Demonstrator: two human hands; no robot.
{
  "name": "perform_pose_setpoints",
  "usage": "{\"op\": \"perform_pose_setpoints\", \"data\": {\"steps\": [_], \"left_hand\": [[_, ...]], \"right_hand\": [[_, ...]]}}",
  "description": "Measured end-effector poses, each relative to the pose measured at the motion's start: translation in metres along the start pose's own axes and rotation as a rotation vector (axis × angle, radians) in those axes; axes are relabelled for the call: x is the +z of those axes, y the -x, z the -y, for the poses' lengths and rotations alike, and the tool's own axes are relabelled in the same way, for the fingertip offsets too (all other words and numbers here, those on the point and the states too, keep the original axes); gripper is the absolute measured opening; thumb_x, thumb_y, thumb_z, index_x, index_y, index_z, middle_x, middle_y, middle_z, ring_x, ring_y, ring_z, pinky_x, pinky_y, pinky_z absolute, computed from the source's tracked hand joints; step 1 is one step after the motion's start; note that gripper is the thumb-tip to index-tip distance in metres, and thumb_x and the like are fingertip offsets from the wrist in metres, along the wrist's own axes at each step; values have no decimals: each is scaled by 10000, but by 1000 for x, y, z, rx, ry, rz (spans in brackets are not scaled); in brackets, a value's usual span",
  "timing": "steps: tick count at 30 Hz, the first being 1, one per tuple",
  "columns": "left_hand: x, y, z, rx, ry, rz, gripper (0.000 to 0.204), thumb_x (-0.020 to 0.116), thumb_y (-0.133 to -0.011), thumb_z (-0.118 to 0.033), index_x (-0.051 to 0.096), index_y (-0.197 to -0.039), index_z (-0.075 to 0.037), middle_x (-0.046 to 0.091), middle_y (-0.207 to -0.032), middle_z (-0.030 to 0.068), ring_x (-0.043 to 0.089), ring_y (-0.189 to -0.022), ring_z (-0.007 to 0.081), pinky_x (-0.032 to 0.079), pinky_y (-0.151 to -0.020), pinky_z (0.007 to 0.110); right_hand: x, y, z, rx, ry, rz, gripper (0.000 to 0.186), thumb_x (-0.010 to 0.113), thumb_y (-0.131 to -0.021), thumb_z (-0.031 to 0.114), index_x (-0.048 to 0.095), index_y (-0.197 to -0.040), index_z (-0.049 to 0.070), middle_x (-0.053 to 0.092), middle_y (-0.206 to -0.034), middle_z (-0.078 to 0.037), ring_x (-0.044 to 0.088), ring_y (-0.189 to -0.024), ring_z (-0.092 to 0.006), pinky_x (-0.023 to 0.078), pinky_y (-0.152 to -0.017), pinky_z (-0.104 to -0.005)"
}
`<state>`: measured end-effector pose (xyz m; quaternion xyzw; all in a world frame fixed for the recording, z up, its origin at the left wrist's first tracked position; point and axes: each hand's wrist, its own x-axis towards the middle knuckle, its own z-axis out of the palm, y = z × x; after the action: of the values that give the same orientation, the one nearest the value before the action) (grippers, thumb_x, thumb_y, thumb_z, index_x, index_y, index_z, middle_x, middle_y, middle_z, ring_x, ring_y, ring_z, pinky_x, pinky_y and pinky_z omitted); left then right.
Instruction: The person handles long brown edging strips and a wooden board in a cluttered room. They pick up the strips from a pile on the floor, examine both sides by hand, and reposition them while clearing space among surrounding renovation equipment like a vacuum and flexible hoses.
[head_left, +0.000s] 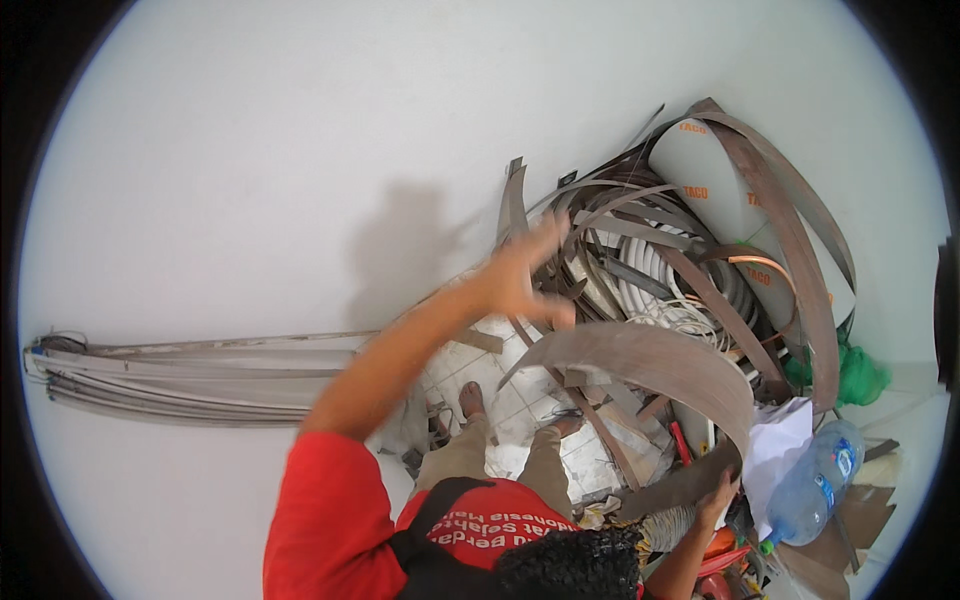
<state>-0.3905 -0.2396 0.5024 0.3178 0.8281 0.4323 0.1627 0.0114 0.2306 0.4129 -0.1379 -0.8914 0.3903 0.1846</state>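
1. The right hand (715,497) is gripping a curling brown strip (650,355) by its lower end.
2. The left hand (522,280), fingers wide, is hovering near its far edge.
3. Looped strips (770,200) are crowding rightward; white wall (240,160) is stretching left.

Left arm (395,360) reaching up and rightward across view, elbow slightly bent, forearm bare below sleeve. Left hand (520,280) raised, empty, blurred; fingers spread, thumb well apart from them, gap facing right. Right forearm (680,570) low, entering from lower edge, angled up and right. Right hand (712,502) lower than left, fingers bent in grip, pointing upward; finer finger detail too small to tell. Hands well apart. Legs (545,465) parted, feet (472,400) apart on floor.
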Motion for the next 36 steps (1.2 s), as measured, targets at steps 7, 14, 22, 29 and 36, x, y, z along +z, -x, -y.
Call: {"op": "perform_pose_setpoints", "data": {"steps": [7, 14, 22, 29, 36], "left_hand": [[79, 129, 41, -280, 507, -175, 916, 741, -802, -626, 466, -1393, 16, 618, -1177, 139, 571, -1106, 228, 434, -983, 349], [44, 157, 86, -577, 698, -1019, 598, 671, -909, -568, 563, -661, -35, 494, -686, -48, 420, -665, 96, 386, -619, 276], [5, 153, 107, -678, 910, -1420, 634, 641, -900, -622, 633, -971, 8, 619, -925, 65, 574, -832, 153, 488, -757, 308], [8, 195, 145, -660, 1097, -1408, 569, 671, -886, -603, 602, -981, -46, 607, -969, 50, 547, -908, 151, 464, -805, 321], [-40, 312, 130, -268, 1300, -883, 1117, 816, -784, -453, 143, -1583, -58, 411, -1499, 143, 439, -1361, 310, 373, -1137, 427]], "right_hand": [[134, -53, 34, -301, -32, 196, 384, 477, -1005, 75, 514, -1378, -4, 523, -1376, -256, 534, -1235, -392, 408, -1068, -462], [325, -97, 185, 226, -165, 632, 494, 529, -1012, 390, 598, -1246, -40, 671, -1190, -232, 623, -1122, -351, 443, -997, -396], [412, -17, 274, 13, -613, 903, 483, 625, -963, 325, 583, -1282, -35, 675, -1196, -174, 618, -1143, -273, 447, -1005, -377], [440, -7, 294, 143, -277, 1032, 403, 704, -902, 261, 647, -1117, -76, 704, -966, -266, 697, -875, -334, 528, -779, -388], [470, -28, 262, -176, -225, 1617, 670, 711, -848, 485, 638, -1099, -132, 664, -1059, -309, 639, -1028, -396, 485, -898, -419]]}}
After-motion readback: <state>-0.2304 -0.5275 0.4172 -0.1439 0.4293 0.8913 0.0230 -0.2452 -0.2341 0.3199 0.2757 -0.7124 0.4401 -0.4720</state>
